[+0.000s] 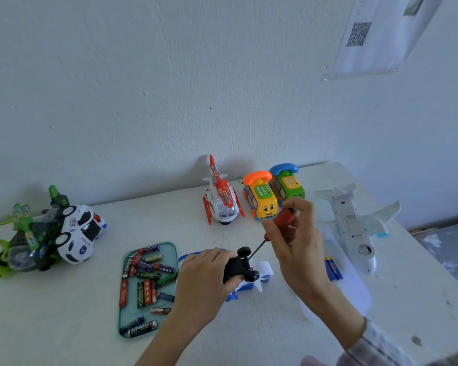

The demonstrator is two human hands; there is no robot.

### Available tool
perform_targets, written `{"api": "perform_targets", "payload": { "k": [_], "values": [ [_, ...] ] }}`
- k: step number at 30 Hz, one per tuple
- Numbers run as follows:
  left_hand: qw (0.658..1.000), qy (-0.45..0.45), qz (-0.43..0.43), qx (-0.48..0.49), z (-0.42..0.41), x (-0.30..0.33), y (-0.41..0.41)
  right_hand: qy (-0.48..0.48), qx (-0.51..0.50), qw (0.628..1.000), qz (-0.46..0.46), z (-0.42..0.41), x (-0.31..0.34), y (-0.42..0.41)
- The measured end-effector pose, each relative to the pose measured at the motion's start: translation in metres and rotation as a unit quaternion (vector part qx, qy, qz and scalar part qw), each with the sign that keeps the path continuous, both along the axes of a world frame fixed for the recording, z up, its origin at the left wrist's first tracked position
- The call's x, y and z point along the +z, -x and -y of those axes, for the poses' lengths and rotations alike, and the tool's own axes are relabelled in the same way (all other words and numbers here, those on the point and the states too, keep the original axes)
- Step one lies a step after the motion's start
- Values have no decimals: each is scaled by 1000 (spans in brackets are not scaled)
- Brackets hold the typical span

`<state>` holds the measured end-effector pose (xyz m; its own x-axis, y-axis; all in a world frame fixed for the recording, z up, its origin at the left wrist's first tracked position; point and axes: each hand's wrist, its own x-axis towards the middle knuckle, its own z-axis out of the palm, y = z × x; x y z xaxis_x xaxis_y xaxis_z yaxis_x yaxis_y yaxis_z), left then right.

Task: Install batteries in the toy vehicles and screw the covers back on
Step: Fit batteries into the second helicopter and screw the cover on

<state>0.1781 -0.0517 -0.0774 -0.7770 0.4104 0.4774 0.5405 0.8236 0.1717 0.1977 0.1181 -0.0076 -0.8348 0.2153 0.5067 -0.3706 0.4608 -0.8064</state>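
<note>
A blue and white toy vehicle (250,282) lies upside down in the middle of the table, its black underside and wheels facing up. My left hand (205,277) grips its body from the left. My right hand (295,241) holds a red-handled screwdriver (284,216), whose thin shaft slants down to the black underside near the wheel axle. A clear blue tray (173,250) with several loose batteries lies left of my left hand. Two blue batteries (333,269) lie on the table to the right.
A red and white toy helicopter (222,199), a yellow phone bus (262,200) and a green one (288,183) stand by the wall. A white toy airplane (354,223) lies upside down at right. A police car (77,231) and green toy (24,244) sit at left.
</note>
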Motion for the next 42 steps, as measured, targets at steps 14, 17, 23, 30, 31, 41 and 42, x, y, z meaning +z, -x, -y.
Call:
{"api": "perform_targets", "payload": {
  "k": [14, 17, 23, 30, 31, 41, 42],
  "values": [
    [1000, 0, -2, 6, -2, 0, 0, 53, -47, 997, 42, 4, -9, 6],
    [1000, 0, -4, 6, -1, 0, 0, 120, -59, 987, 83, -4, -12, 8],
    [1000, 1, -4, 3, -1, 1, 3, 111, -60, 991, 39, -5, -11, 2],
    [1000, -1, 12, 5, -1, 0, 6, 11, -24, 1000, -10, 3, -2, -2],
    [1000, -1, 14, 5, -1, -1, 6, 4, -19, 1000, -14, 3, -3, -2],
    [997, -43, 67, 16, 0, 3, 2, -26, -6, 1000, -12, 7, -2, 1],
    [995, -51, 78, 20, 1, 4, 2, -26, -9, 1000, -15, 7, -1, 2]
  ]
}}
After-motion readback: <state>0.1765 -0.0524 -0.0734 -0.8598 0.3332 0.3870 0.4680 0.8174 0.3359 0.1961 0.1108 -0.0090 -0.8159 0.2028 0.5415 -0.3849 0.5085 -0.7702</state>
